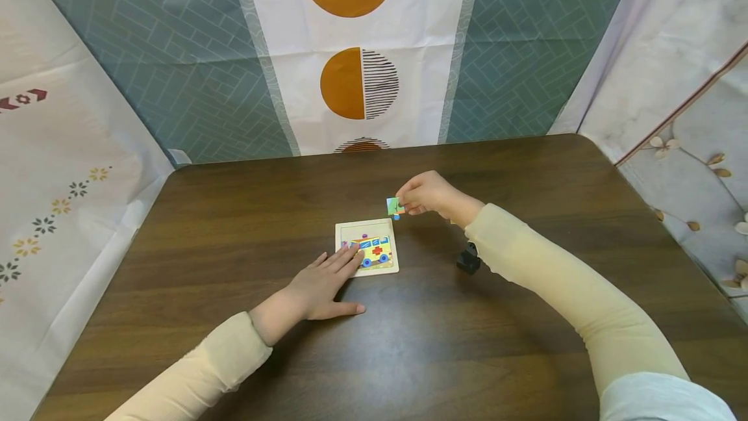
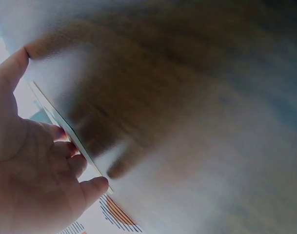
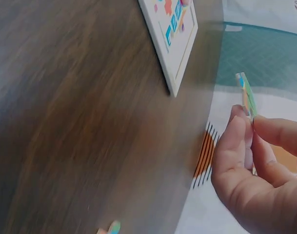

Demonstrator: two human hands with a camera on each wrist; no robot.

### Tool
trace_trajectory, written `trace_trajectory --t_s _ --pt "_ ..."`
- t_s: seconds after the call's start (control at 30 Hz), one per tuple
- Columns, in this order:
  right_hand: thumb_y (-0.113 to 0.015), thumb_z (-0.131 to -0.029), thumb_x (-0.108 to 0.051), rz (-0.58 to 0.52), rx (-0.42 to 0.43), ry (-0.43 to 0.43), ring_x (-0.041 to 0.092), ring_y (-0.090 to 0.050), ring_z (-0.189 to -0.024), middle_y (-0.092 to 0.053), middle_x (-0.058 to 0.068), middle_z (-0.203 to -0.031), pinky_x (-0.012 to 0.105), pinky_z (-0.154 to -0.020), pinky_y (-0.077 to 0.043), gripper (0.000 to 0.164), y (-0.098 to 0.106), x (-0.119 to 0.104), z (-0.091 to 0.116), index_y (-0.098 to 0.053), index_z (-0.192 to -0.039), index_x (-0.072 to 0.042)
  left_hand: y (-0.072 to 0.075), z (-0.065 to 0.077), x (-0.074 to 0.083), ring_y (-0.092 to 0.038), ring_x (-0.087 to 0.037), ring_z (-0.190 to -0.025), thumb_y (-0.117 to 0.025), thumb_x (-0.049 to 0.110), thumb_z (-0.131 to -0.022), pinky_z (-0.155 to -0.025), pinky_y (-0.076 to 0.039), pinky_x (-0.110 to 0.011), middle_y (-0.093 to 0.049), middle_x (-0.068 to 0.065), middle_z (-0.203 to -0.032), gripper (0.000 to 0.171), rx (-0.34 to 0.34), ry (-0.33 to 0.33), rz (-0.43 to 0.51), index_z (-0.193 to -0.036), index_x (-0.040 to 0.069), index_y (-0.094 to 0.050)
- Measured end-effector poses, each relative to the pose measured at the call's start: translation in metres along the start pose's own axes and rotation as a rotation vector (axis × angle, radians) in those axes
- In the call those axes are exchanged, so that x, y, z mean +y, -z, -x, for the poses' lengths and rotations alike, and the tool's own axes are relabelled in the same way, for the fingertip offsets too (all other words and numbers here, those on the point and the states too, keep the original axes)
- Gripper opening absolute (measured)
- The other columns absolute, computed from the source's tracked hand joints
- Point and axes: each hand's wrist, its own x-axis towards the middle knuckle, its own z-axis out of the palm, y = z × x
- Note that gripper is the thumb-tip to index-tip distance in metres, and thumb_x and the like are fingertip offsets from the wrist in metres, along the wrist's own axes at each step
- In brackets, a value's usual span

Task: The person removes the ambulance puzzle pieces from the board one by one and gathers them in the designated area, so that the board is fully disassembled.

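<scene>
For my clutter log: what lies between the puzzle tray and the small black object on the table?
Nothing visible: the head view shows only bare tabletop between the puzzle tray and the small black object.

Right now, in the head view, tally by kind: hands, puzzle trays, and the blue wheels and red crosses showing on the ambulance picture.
Left hand and right hand: 2
Puzzle tray: 1
Blue wheels: 2
Red cross: 1
Total: 6
</scene>
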Motion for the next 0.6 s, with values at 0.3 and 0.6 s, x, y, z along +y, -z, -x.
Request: trace_trajectory --t_s 0.3,0.6 --pt "-0.057 -0.09 -0.003 0.034 -0.016 -0.012 0.016 -0.064 -0.07 -0.066 0.005 -0.082 0.021 -0.064 -0.055 0.023 0.024 0.014 0.003 -0.062 -0.108 0.01 0.0 0.001 0.0 -0.007 -0.023 -0.148 -0.053 0.064 -0.086 -0.117 -0.014 -0.05 -0.007 -0.004 -0.161 0.093 0.008 -0.006 0.006 -0.154 0.013 -0.014" --pt "-0.056 -0.092 -0.005 0.12 -0.017 -0.022 0.013 -0.063 -0.069 -0.068 0.008 -0.084 0.026 -0.069 -0.055 0.024 0.041 0.027 0.003 -0.062 -0.109 0.01 -0.001 0.002 -0.001 -0.008 -0.022 -0.148 -0.053 0.064 -0.086 -0.117 -0.015 -0.05 -0.009 -0.004 -0.161 0.093 0.02 -0.01 0.004 -0.154 0.013 -0.015"
